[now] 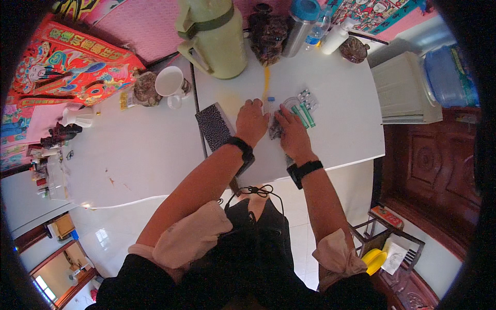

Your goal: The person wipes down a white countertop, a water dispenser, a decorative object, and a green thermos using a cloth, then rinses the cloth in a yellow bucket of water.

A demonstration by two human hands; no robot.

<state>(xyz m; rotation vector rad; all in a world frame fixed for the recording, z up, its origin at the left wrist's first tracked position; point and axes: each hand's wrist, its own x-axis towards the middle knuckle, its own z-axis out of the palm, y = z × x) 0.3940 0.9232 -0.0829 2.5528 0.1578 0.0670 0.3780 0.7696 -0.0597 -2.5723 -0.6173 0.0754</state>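
My left hand (pixel 252 122) rests on the white table (pixel 155 151) with its fingers curled; whether anything is under them is hidden. Close by its wrist lies a flat black-and-white speckled item (pixel 214 126). A small blue cap (pixel 271 99) shows just beyond its fingertips. My right hand (pixel 293 133) lies over a dark grey crumpled item (pixel 275 129), fingers touching it; I cannot tell if they grip it. Beside these fingers are two green-and-white tubes (pixel 304 115), a clear round item (pixel 290 101) and a silver blister pack (pixel 308 99).
Along the back stand a green thermos jug (pixel 223 46), a dark carved ornament (pixel 267 37), a steel tumbler (pixel 300 31), a plastic bottle (pixel 316 33) and a white bottle (pixel 335 38). A white mug (pixel 170 83) is left. A stool frame (pixel 403 248) stands lower right.
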